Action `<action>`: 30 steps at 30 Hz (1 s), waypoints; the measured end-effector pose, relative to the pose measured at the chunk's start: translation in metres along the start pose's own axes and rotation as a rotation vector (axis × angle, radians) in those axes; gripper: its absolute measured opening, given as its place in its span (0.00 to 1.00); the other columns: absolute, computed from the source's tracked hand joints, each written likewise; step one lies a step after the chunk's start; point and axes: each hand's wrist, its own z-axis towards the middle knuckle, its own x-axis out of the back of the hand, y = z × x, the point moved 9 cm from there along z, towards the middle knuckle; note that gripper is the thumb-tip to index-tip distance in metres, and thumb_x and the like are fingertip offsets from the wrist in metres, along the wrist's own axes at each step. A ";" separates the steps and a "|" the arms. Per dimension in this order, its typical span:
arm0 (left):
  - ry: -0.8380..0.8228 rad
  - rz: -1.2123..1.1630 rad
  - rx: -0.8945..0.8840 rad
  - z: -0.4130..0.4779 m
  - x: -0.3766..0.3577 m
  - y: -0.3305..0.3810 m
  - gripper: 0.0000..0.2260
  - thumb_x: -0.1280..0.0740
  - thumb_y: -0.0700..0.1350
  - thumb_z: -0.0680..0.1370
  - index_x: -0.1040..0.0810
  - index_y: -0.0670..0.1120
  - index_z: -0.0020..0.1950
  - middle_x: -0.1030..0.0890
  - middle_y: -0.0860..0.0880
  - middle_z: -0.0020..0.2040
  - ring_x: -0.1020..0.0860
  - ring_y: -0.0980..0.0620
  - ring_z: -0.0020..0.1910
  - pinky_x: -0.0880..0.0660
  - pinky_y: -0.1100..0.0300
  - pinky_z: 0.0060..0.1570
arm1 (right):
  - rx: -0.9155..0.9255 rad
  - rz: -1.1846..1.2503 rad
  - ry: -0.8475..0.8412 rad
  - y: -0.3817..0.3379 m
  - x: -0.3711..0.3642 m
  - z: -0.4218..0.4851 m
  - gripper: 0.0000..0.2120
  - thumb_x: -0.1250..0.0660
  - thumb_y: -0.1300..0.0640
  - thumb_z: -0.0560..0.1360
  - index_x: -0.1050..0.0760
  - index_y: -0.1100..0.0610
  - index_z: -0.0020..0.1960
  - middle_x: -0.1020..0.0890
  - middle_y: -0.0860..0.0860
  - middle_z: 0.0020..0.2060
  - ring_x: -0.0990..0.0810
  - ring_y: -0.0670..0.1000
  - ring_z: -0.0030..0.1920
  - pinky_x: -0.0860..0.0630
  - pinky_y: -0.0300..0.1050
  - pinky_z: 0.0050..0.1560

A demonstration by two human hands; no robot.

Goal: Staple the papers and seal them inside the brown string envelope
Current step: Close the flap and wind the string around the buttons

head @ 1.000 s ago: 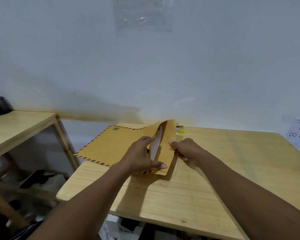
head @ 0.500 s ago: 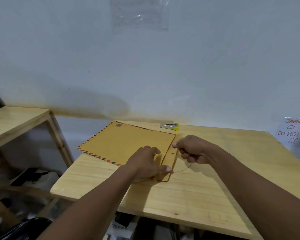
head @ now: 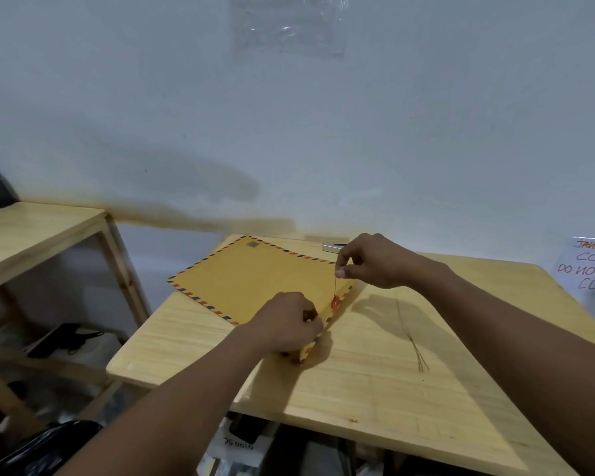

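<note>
Brown paper envelope with a striped airmail border [head: 255,281] lies flat on the pale wooden desk [head: 375,372]. My left hand [head: 284,328] presses curled fingers on its near corner, beside the red round clasp [head: 335,303]. My right hand [head: 371,261] pinches the thin dark string [head: 334,286] taut above it.

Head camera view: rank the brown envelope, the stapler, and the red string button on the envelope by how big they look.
1. Brown envelope, by far the largest.
2. Stapler, though the right hand hides part of it.
3. Red string button, smallest.
</note>
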 end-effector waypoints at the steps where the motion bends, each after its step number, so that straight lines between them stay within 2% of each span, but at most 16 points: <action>1: -0.031 -0.039 -0.035 -0.003 0.002 -0.003 0.18 0.34 0.53 0.80 0.19 0.39 0.42 0.20 0.44 0.44 0.24 0.45 0.46 0.27 0.55 0.45 | 0.015 0.017 0.002 -0.002 -0.003 0.004 0.08 0.29 0.51 0.78 0.16 0.54 0.51 0.21 0.45 0.37 0.26 0.38 0.35 0.34 0.38 0.37; 2: -0.066 -0.083 -0.063 -0.008 0.004 -0.007 0.17 0.33 0.51 0.80 0.19 0.39 0.39 0.21 0.44 0.39 0.25 0.47 0.41 0.29 0.56 0.42 | 0.024 0.031 0.004 -0.004 -0.008 0.010 0.08 0.29 0.51 0.77 0.16 0.54 0.51 0.18 0.47 0.40 0.25 0.39 0.36 0.33 0.39 0.39; 4: -0.133 -0.187 -0.084 -0.020 0.007 -0.016 0.16 0.29 0.50 0.78 0.20 0.46 0.31 0.24 0.52 0.30 0.29 0.54 0.33 0.32 0.58 0.38 | 0.053 0.043 0.006 -0.013 -0.016 0.021 0.08 0.29 0.50 0.77 0.16 0.53 0.51 0.16 0.48 0.44 0.24 0.42 0.39 0.32 0.40 0.39; 6: -0.132 -0.241 -0.082 -0.028 0.011 -0.023 0.12 0.25 0.52 0.75 0.18 0.50 0.33 0.22 0.56 0.31 0.26 0.57 0.33 0.27 0.56 0.39 | 0.089 0.055 -0.023 -0.027 -0.029 0.031 0.08 0.29 0.51 0.77 0.15 0.54 0.52 0.19 0.43 0.39 0.25 0.42 0.37 0.33 0.38 0.37; 8: -0.028 -0.183 -0.036 -0.032 0.020 -0.035 0.13 0.23 0.59 0.71 0.16 0.50 0.42 0.17 0.54 0.41 0.21 0.56 0.43 0.20 0.52 0.47 | 0.114 0.073 -0.071 -0.041 -0.049 0.042 0.09 0.28 0.53 0.77 0.15 0.56 0.53 0.22 0.40 0.37 0.27 0.41 0.36 0.35 0.37 0.35; 10: 0.021 0.027 0.068 -0.032 0.022 -0.054 0.29 0.28 0.71 0.67 0.20 0.52 0.58 0.21 0.52 0.56 0.24 0.51 0.57 0.22 0.49 0.55 | 0.130 0.081 -0.129 -0.049 -0.071 0.054 0.09 0.28 0.54 0.77 0.15 0.56 0.54 0.21 0.43 0.39 0.26 0.42 0.37 0.34 0.37 0.36; 12: 0.001 0.162 0.171 -0.033 0.017 -0.073 0.44 0.35 0.79 0.63 0.29 0.54 0.71 0.29 0.49 0.70 0.31 0.46 0.69 0.26 0.46 0.64 | 0.126 0.077 -0.187 -0.050 -0.093 0.065 0.07 0.28 0.54 0.76 0.15 0.55 0.53 0.19 0.45 0.41 0.26 0.42 0.39 0.32 0.39 0.38; 14: -0.022 0.188 0.187 -0.032 0.011 -0.080 0.48 0.35 0.80 0.63 0.35 0.53 0.75 0.36 0.48 0.75 0.35 0.45 0.73 0.30 0.45 0.68 | 0.097 0.060 -0.242 -0.044 -0.111 0.074 0.06 0.27 0.55 0.76 0.14 0.54 0.51 0.19 0.45 0.41 0.25 0.44 0.41 0.28 0.41 0.40; 16: -0.071 0.147 0.157 -0.026 0.008 -0.083 0.48 0.31 0.77 0.63 0.37 0.54 0.76 0.39 0.50 0.76 0.37 0.46 0.74 0.31 0.46 0.69 | 0.075 0.055 -0.279 -0.037 -0.121 0.080 0.05 0.26 0.55 0.75 0.15 0.52 0.50 0.18 0.45 0.42 0.23 0.48 0.44 0.23 0.47 0.44; 17: -0.115 0.118 0.141 -0.023 0.007 -0.084 0.48 0.29 0.76 0.62 0.38 0.55 0.76 0.39 0.51 0.76 0.37 0.46 0.75 0.31 0.46 0.70 | 0.072 0.064 -0.288 -0.035 -0.123 0.081 0.04 0.26 0.54 0.75 0.15 0.52 0.49 0.18 0.45 0.41 0.23 0.48 0.44 0.23 0.48 0.46; 19: -0.188 0.094 0.109 -0.019 0.009 -0.087 0.49 0.25 0.74 0.60 0.37 0.57 0.75 0.40 0.53 0.75 0.37 0.48 0.74 0.30 0.46 0.69 | 0.080 0.094 -0.291 -0.032 -0.122 0.084 0.05 0.25 0.54 0.74 0.15 0.52 0.49 0.19 0.44 0.38 0.25 0.46 0.41 0.27 0.44 0.41; 22: -0.214 0.110 0.072 -0.015 0.012 -0.089 0.47 0.23 0.71 0.59 0.36 0.58 0.73 0.38 0.54 0.73 0.34 0.49 0.71 0.28 0.47 0.67 | 0.093 0.136 -0.306 -0.030 -0.121 0.089 0.06 0.24 0.55 0.73 0.15 0.55 0.48 0.21 0.43 0.36 0.27 0.43 0.39 0.33 0.39 0.38; 27: -0.166 0.121 0.025 -0.016 0.015 -0.089 0.45 0.23 0.71 0.59 0.33 0.55 0.70 0.34 0.55 0.68 0.31 0.52 0.62 0.27 0.54 0.58 | 0.111 0.143 -0.332 -0.035 -0.129 0.105 0.04 0.22 0.53 0.70 0.16 0.50 0.42 0.17 0.45 0.39 0.21 0.48 0.46 0.27 0.43 0.46; 30: -0.146 0.107 0.009 -0.017 0.015 -0.090 0.44 0.22 0.70 0.58 0.32 0.54 0.68 0.33 0.55 0.66 0.30 0.53 0.59 0.25 0.54 0.56 | 0.091 0.148 -0.375 -0.034 -0.133 0.111 0.06 0.22 0.52 0.70 0.15 0.52 0.43 0.15 0.47 0.41 0.19 0.48 0.47 0.24 0.45 0.49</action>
